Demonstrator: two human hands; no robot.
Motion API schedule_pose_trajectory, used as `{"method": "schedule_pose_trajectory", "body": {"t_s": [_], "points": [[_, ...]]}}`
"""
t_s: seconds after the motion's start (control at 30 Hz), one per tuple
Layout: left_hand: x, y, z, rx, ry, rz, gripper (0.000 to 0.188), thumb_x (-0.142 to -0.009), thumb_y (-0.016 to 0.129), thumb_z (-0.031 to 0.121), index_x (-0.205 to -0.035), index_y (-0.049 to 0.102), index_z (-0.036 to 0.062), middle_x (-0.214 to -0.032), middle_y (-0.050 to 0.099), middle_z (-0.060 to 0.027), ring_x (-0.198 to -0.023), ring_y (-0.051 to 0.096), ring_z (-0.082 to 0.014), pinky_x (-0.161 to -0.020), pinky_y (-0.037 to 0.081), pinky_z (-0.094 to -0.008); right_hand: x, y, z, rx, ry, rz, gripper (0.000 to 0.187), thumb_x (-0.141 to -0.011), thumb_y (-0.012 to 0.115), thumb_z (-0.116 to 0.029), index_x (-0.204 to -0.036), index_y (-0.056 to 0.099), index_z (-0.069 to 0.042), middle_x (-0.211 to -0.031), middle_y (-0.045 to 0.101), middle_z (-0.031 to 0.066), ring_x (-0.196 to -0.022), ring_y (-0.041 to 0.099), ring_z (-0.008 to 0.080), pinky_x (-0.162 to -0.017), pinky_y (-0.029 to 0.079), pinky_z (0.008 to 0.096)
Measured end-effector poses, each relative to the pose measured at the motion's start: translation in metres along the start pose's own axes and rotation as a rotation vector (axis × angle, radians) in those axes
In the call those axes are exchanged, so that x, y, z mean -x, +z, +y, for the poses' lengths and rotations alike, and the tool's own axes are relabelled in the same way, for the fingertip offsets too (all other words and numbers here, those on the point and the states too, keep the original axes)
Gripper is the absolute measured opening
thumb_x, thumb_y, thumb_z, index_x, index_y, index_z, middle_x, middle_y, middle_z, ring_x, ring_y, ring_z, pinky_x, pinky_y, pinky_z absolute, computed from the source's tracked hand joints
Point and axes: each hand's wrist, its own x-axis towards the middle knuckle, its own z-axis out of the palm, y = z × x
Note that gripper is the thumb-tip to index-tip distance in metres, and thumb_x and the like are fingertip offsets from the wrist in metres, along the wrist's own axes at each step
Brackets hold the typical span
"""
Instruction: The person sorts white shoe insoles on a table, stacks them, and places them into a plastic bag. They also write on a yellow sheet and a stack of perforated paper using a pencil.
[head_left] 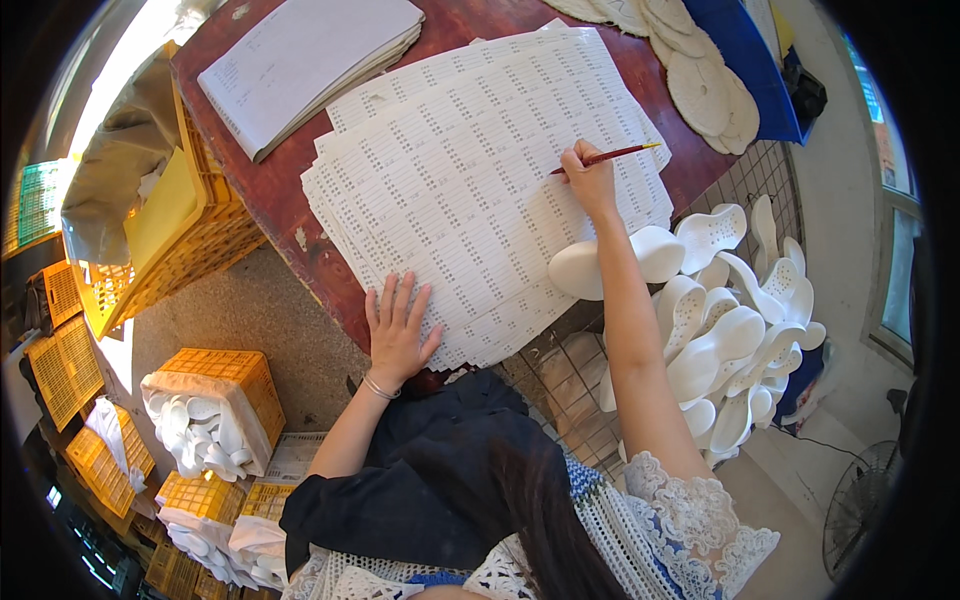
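A thick, uneven stack of white printed sheets [450, 180], covered in rows of small print, lies on the dark red table [300, 205]. My left hand [402, 325] rests flat on the sheets' near left edge with its fingers spread. Toward the right side of the stack, my right hand [588, 182] grips a slim dark red pen [625, 153] with a yellow end. The pen slants over the paper; whether its point touches is too small to tell. White shoe soles [578, 270] lie at the stack's near right edge, partly under my right forearm.
A paper pad [310, 65] lies at the table's far left, with round cream pads [700, 90] and a blue bin [745, 60] far right. A wire rack piled with white soles [735, 340] stands right. Yellow crates [225, 205] line the left; a fan [860, 510] stands lower right.
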Motion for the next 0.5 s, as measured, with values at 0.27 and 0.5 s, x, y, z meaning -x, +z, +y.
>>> {"method": "schedule_pose_trajectory", "body": {"t_s": [0.27, 0.5], "points": [[-0.0001, 0.0004, -0.0003, -0.001, 0.007, 0.007, 0.065, -0.081, 0.064, 0.034, -0.138, 0.044, 0.0089, -0.151, 0.032, -0.0148, -0.141, 0.023, -0.0358, -0.114, 0.012, -0.0543, 0.0010, -0.0001, 0.0009, 0.001, -0.006, 0.018, 0.030, -0.085, 0.057, -0.012, -0.058, 0.045, -0.003, -0.051, 0.050, 0.0019, -0.049, 0.047, 0.0076, -0.047, 0.038, 0.0261], [0.0005, 0.0020, -0.0012, -0.008, 0.009, 0.006, 0.066, -0.081, 0.064, 0.034, -0.139, 0.043, 0.0093, -0.151, 0.031, -0.0147, -0.142, 0.023, -0.0359, -0.114, 0.012, -0.0543, -0.0013, -0.0021, 0.0026, 0.004, -0.024, 0.004, 0.031, -0.086, 0.057, -0.012, -0.060, 0.044, -0.003, -0.051, 0.049, 0.0016, -0.049, 0.046, 0.0074, -0.047, 0.038, 0.0260]]}}
